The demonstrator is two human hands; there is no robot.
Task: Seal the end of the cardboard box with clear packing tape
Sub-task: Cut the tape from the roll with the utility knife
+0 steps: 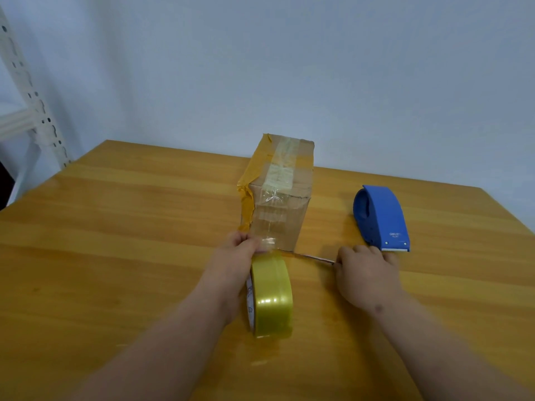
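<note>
Cardboard box [278, 198] beyond left hand [234, 256] fingers pinching tape roll [272, 296]; right hand [364, 273] clenched on blade

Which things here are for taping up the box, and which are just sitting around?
For the job: cardboard box, tape roll, thin cutter, left hand, right hand.
Just lying about: blue tape dispenser, white rack.
</note>
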